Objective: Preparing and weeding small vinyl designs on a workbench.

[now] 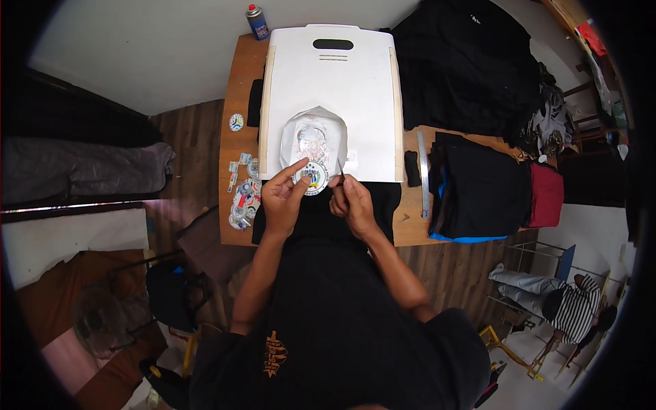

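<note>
Pinched between the thumb and fingers of my left hand (281, 201) is a round printed transfer (311, 179), white with a dark ring of lettering and a coloured emblem. My right hand (354, 205) is closed on a thin dark pointed tool (341, 169) at the transfer's right edge; its exact kind is too small to tell. Just beyond both hands, a shallow white many-sided tray (288, 134) holds clear film pieces with printing (312, 140). That tray rests on the near part of a large white panel (362, 89) with a dark handle slot.
Cut transfers (244, 203) lie along the left side of the wooden table (239, 82), with a spray can (257, 22) at its far left corner. To the right are a metal ruler (423, 178), folded dark garments (482, 184) and a black cloth heap (465, 68). Another person (560, 304) is at far right.
</note>
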{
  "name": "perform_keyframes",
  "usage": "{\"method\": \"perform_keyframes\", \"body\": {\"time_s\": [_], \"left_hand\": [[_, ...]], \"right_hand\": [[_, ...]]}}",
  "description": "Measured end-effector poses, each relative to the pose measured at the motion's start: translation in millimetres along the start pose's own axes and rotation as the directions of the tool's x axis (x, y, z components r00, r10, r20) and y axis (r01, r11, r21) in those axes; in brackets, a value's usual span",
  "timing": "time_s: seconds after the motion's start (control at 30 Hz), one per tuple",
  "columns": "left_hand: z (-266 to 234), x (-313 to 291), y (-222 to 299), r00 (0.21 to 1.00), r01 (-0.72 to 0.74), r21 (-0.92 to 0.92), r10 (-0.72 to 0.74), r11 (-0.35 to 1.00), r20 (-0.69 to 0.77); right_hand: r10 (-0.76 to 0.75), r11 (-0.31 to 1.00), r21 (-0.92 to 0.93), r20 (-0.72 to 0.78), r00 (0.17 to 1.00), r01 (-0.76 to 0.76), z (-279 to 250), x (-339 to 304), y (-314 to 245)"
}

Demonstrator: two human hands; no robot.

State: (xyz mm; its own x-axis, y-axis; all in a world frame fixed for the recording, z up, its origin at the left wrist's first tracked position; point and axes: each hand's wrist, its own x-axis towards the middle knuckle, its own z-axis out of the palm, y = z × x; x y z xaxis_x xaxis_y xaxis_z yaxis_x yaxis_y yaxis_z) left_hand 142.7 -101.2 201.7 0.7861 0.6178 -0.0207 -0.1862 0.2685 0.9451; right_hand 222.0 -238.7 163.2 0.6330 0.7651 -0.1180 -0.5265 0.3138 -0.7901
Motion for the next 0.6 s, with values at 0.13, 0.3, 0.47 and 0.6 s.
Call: {"method": "perform_keyframes", "body": {"time_s": [0.13, 0.3, 0.47, 0.6], "left_hand": [[-0.6, 0.3, -1.3, 1.0, -0.001, 0.013, 0.001, 1.0, -0.016], [0.3, -1.1, -1.0, 1.0, -0.011, 0.012, 0.011, 1.0, 0.015], [0.7, -0.7, -1.3, 0.999, -0.019, 0.021, 0.018, 1.0, 0.034], [-0.4, -1.1, -2.2, 0.998, -0.026, 0.024, 0.024, 0.999, 0.054]], "right_hand": [[0.038, 0.999, 0.001, 0.039, 0.999, -0.038, -10.3, -8.2, 16.9], [0.065, 0.998, 0.014, 0.061, 0.996, -0.066, -10.2, -10.5, 16.6], [0.076, 0.996, 0.042, 0.07, 0.995, -0.079, -9.4, -8.9, 14.9], [0.07, 0.997, 0.031, 0.074, 0.995, -0.072, -7.9, -8.0, 13.1]]}}
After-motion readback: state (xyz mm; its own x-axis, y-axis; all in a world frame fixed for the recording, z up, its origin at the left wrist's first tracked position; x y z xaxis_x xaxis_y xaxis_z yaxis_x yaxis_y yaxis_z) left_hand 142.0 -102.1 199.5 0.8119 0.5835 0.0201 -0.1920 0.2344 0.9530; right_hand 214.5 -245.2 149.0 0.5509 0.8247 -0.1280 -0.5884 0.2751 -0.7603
